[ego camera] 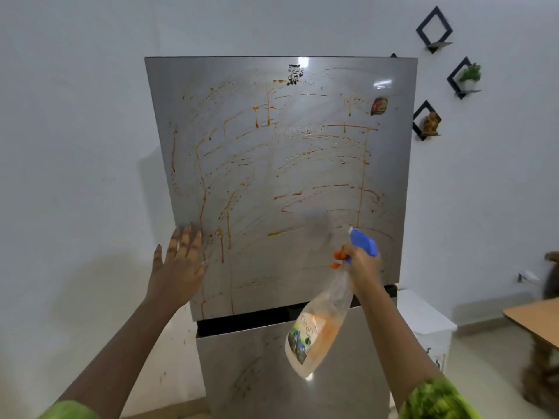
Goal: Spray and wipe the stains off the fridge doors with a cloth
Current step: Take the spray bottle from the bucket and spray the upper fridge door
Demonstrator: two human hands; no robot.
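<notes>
While our right hand (361,263) grips the spray bottle (317,325) by its trigger, nozzle toward the stained upper fridge door (281,176), our left hand (178,267) lies flat and open against that door's lower left edge.

fridge doors (281,176): 2 | spray bottle (317,328): 1 | hands (178,267): 2 | diamond wall shelves (434,30): 3 | door stickers (379,106): 2

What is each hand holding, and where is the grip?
The right hand grips the spray bottle at its neck, under the blue nozzle. The left hand holds nothing.
</notes>
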